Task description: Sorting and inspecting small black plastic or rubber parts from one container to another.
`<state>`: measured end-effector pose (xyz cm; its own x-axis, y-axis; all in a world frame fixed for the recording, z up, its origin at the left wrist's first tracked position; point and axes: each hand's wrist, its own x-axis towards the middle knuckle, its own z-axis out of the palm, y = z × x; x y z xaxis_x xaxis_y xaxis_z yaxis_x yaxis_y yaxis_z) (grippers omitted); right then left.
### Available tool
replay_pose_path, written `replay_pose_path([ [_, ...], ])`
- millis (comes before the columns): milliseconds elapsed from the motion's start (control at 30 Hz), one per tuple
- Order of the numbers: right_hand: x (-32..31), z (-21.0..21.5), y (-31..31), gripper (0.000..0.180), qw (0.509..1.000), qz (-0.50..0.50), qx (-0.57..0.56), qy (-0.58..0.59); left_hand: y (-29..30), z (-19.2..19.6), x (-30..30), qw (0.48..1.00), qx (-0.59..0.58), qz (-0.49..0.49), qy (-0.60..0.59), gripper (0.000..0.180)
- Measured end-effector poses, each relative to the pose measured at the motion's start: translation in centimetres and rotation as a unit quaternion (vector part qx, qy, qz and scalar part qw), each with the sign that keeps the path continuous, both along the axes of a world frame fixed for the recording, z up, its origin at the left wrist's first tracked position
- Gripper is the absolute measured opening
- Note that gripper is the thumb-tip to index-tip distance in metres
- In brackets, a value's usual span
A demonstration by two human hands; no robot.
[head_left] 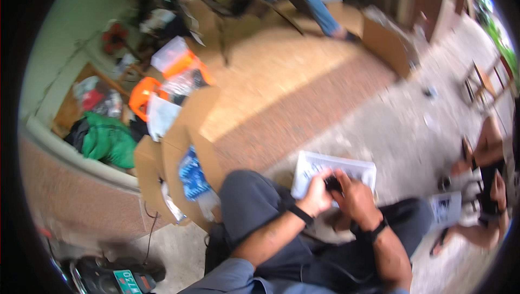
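Observation:
My left hand (318, 194) and my right hand (357, 202) meet above my lap, fingers closed around a small black object (332, 184). Motion blur hides what kind of object it is. Just beyond my hands, near my knees, lies a white rectangular thing (352, 167) with dark print, like a lidded box or a packet. Dark bands circle both my wrists.
To my left stands an open cardboard box (203, 111) with a blue patterned packet (193, 175). Green cloth (110, 141) and orange bags (143, 96) lie behind it. A motorbike (103, 278) is at lower left. Another person (490, 202) sits at right, near a wooden chair (485, 82).

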<state>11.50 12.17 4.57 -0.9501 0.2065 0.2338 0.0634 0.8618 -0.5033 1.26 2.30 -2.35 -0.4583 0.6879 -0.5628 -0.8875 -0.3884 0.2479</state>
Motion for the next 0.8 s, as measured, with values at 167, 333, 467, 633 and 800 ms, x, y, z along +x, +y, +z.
replay_pose_path([
  [167, 0.5, -0.3, -0.6, 0.012, 1.0, -0.026, 0.018, 0.003, -0.5, -1.1, 0.8, 0.998, 0.042, -0.048, -0.017, 0.025],
  [333, 0.2, -0.2, -1.0, 0.007, 0.998, -0.021, 0.028, 0.044, -0.8, -1.7, 0.3, 0.998, 0.051, -0.031, 0.01, 0.026],
  [467, 0.7, 0.7, -0.8, 0.014, 0.998, -0.041, 0.007, 0.045, -0.4, -0.7, 0.1, 0.997, 0.061, -0.052, 0.004, 0.027],
  [633, 0.7, 2.8, -2.3, 0.017, 1.0, -0.018, 0.006, -0.009, -1.2, -0.1, 0.1, 0.992, 0.1, -0.077, 0.02, 0.025],
  [800, 1.2, 5.0, -2.6, 0.019, 1.0, 0.002, 0.006, 0.017, -1.7, 2.1, 0.9, 0.99, 0.106, -0.089, 0.038, 0.024],
])
